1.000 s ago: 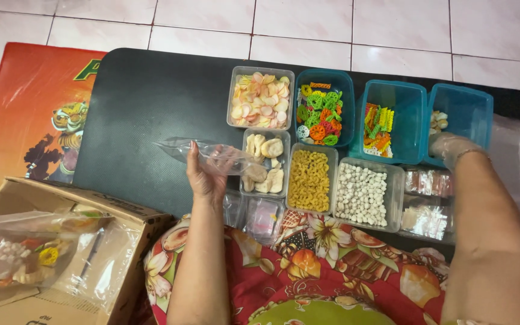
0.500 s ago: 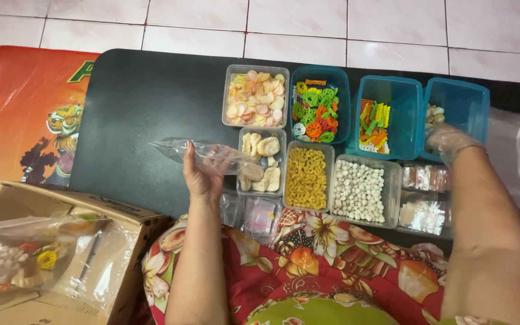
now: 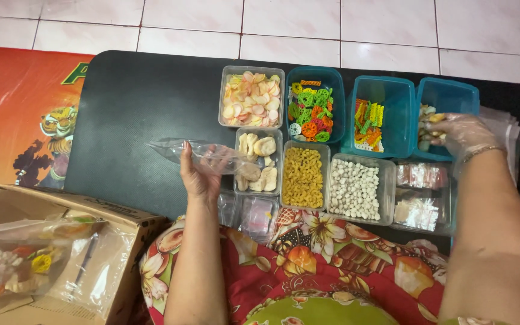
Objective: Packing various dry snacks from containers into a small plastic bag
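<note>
Left hand (image 3: 198, 178) was pinched on a thin clear plastic bag (image 3: 203, 156) — light, limp, slippery, best held at its mouth; gloved right hand (image 3: 461, 135) was closed on pale crackers (image 3: 430, 120) — judged brittle.

1. The mat (image 3: 139, 102) is black; beside it a poster (image 3: 25, 120) glows orange with a tiger.
2. Three tubs (image 3: 392, 96) are teal, the rest clear.
3. Crackers: pink-and-cream discs (image 3: 251, 101), green-orange-red wheels (image 3: 311, 111), yellow curls (image 3: 302, 177), white pellets (image 3: 354, 188).
4. The skirt (image 3: 332, 265) is red with orange-and-white flowers.
</note>
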